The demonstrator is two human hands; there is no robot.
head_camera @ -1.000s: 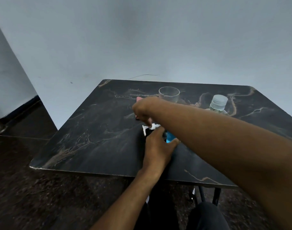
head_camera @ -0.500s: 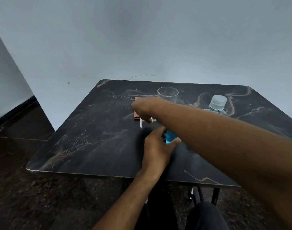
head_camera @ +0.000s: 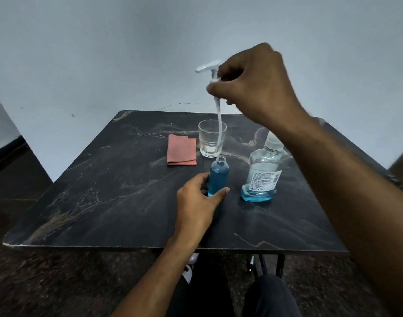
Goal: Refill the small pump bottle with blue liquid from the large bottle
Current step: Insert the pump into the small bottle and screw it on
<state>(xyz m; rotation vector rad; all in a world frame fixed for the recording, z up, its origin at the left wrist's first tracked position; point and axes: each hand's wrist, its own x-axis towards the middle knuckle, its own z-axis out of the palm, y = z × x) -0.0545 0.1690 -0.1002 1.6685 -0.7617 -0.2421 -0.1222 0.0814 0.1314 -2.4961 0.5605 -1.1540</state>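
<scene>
The small bottle (head_camera: 218, 176) stands upright at the middle of the dark marble table (head_camera: 109, 202), its neck open and blue liquid nearly up to its shoulder. My left hand (head_camera: 199, 202) grips its lower part between thumb and fingers. My right hand (head_camera: 253, 85) is raised high above the table and pinches the white pump head (head_camera: 213, 73); the pump's long tube hangs down over the glass. The large clear bottle (head_camera: 263, 177) stands capped to the right of the small bottle, with a shallow layer of blue liquid at its bottom.
A clear drinking glass (head_camera: 210, 139) stands behind the small bottle. A folded pink cloth (head_camera: 181, 149) lies to the left of the glass. The table's front edge is near my knees, and a pale wall stands behind the table.
My right hand has lifted the pump out of the small bottle and raised it high above the table. My left hand keeps its hold on the bottle. The camera view has tilted up.
</scene>
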